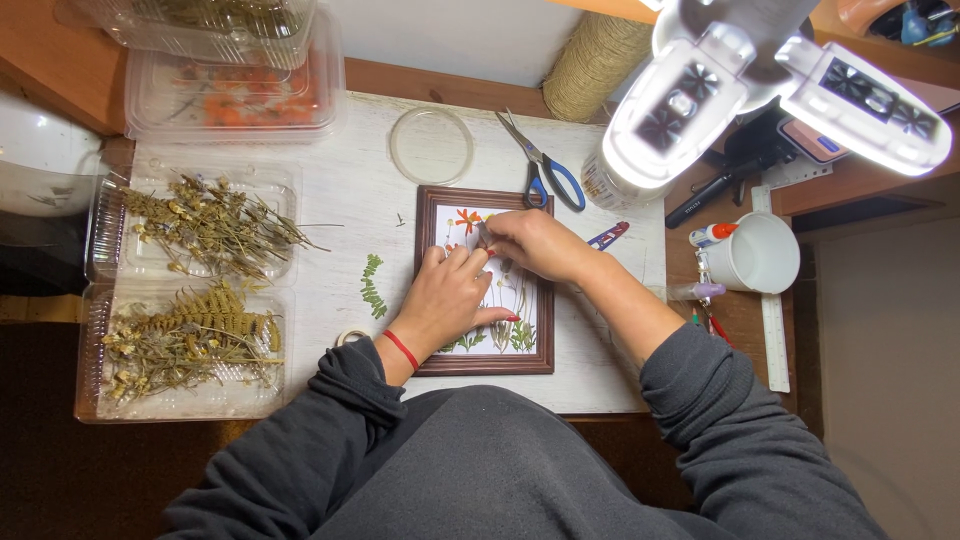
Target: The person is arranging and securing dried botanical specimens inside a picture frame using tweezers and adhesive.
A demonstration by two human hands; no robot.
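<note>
A brown wooden picture frame (pixel 428 290) lies on the white table with pressed flowers and green leaves on white paper inside; an orange flower (pixel 466 218) shows near its top. My left hand (pixel 447 300) rests flat on the paper, pressing on the stems. My right hand (pixel 535 243) reaches in from the right, its fingertips pinched on a small dried plant piece (pixel 484 237) near the frame's upper middle. The hands touch each other over the frame.
Blue-handled scissors (pixel 545 170) and a clear round lid (pixel 431 145) lie behind the frame. A green fern sprig (pixel 373 285) lies left. Plastic trays of dried plants (pixel 200 225) fill the left. White mug (pixel 758 254), ruler (pixel 774 320), twine spool (pixel 595 62), lamp (pixel 770 80) stand right.
</note>
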